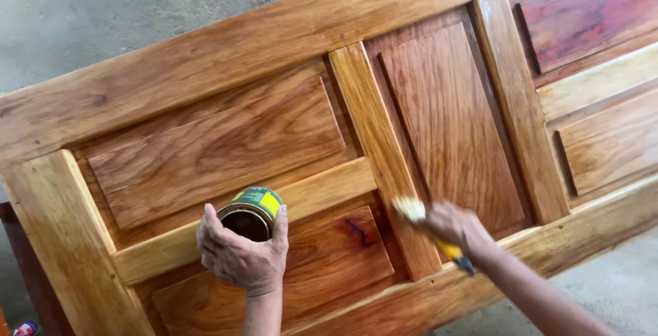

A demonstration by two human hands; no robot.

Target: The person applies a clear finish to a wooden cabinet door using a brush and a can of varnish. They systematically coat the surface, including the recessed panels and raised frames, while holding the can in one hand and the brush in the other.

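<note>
From the head camera, your left hand (241,257) is wrapped around an open can (252,214), held over the lower panel of the glossy wooden door (205,69). Your right hand (458,228) is closed on a yellow-handled brush (428,226), its bristles touching the door's upright middle rail.

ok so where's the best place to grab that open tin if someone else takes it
Grip the round side wall of the tin from the far, labelled side, since the left hand already wraps the near side. Keep it upright: its top is open with dark liquid inside, above the wooden door.
</note>
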